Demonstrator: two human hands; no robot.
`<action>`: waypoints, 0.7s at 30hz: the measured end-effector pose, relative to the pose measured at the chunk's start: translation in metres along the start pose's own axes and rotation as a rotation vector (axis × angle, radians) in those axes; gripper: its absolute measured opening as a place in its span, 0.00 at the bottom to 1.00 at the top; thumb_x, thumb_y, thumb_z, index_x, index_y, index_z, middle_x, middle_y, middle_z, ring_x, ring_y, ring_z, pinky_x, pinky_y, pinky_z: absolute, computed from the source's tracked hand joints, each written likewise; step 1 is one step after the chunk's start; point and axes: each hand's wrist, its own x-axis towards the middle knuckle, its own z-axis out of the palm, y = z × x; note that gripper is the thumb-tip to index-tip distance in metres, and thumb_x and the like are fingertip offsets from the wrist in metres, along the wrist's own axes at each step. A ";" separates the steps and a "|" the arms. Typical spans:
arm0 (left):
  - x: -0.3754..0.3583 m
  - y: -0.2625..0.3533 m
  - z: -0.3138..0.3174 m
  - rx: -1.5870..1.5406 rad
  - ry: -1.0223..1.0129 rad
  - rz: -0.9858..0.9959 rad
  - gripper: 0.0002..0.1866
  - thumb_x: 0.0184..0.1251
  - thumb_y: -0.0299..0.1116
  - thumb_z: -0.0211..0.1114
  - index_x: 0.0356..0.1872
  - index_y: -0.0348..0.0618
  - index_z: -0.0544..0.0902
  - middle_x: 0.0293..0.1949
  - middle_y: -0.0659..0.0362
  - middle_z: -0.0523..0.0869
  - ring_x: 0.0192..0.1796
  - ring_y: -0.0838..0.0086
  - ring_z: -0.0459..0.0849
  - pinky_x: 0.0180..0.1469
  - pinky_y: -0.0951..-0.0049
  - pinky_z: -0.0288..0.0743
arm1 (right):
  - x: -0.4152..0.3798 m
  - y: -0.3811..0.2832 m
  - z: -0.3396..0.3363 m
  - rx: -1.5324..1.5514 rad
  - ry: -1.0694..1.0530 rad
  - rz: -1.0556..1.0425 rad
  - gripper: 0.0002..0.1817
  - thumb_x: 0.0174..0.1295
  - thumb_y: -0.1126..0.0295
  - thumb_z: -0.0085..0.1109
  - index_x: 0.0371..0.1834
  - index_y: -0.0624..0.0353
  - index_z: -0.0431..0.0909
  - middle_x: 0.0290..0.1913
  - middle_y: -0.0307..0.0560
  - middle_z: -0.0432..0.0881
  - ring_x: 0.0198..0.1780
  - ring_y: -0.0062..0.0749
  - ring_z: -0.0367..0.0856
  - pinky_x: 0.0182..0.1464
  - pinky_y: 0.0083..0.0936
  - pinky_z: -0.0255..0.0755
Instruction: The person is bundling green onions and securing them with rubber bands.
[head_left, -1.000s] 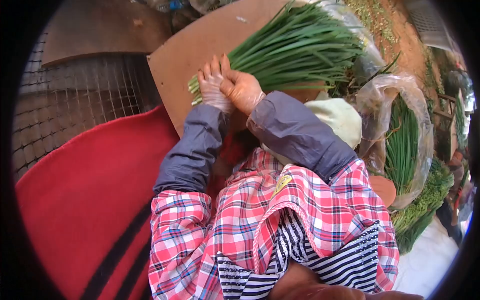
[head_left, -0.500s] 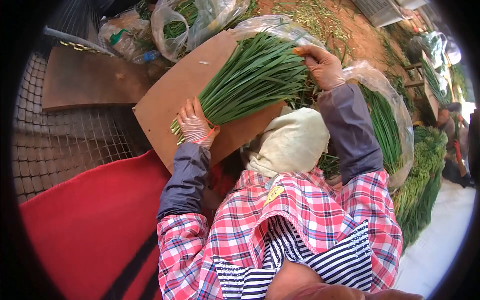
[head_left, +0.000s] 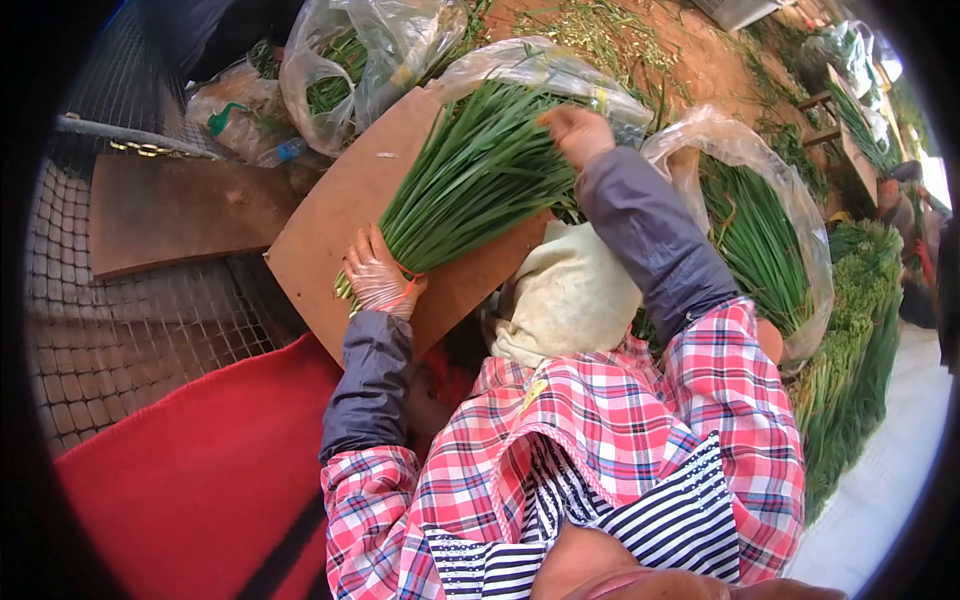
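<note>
A bunch of long green stalks (head_left: 470,180) lies slantwise on a brown board (head_left: 330,215), its cut ends at the lower left. My left hand (head_left: 380,278), in a thin clear glove, is wrapped round the bunch near those ends, beside a red band. Up at the leafy end is my right hand (head_left: 580,135), its fingers pinched together at the leaf tips; whatever they grip is too small to make out.
Clear plastic bags with green stalks (head_left: 755,240) stand at the right and top (head_left: 370,60). A second board (head_left: 185,210) rests on netting at the left. Red cloth (head_left: 200,470) covers the lower left. A pale cloth (head_left: 565,295) is below the board. Another person shows at the far right.
My right hand has moved left and slightly down along the leaves. The left hand keeps its hold on the bunch. Dark clothing has appeared at the top left.
</note>
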 end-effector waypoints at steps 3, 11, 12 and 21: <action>0.000 0.000 -0.002 0.020 -0.035 -0.016 0.57 0.25 0.43 0.77 0.64 0.39 0.57 0.60 0.47 0.64 0.61 0.49 0.62 0.63 0.50 0.55 | 0.016 0.022 -0.045 0.661 0.094 0.426 0.14 0.64 0.64 0.52 0.31 0.64 0.81 0.21 0.40 0.78 0.22 0.21 0.73 0.27 0.21 0.68; 0.000 0.007 -0.009 0.020 0.026 0.009 0.56 0.25 0.41 0.77 0.63 0.38 0.58 0.61 0.46 0.64 0.60 0.48 0.63 0.62 0.50 0.57 | -0.044 -0.037 -0.037 -0.589 -0.479 -0.027 0.17 0.52 0.56 0.57 0.46 0.42 0.80 0.48 0.44 0.80 0.50 0.39 0.78 0.50 0.33 0.72; 0.000 0.008 -0.010 0.024 0.025 0.014 0.56 0.25 0.41 0.77 0.64 0.37 0.57 0.60 0.46 0.64 0.60 0.49 0.63 0.62 0.50 0.57 | -0.043 -0.045 -0.026 -0.635 -0.531 -0.030 0.17 0.52 0.55 0.57 0.45 0.44 0.80 0.46 0.45 0.80 0.49 0.39 0.78 0.50 0.34 0.72; -0.006 0.002 -0.009 0.017 0.052 0.040 0.55 0.28 0.43 0.74 0.64 0.36 0.57 0.60 0.44 0.64 0.60 0.48 0.63 0.62 0.50 0.56 | -0.023 0.042 -0.062 -0.121 -0.040 0.390 0.19 0.56 0.52 0.56 0.36 0.58 0.80 0.31 0.51 0.82 0.37 0.43 0.80 0.42 0.33 0.72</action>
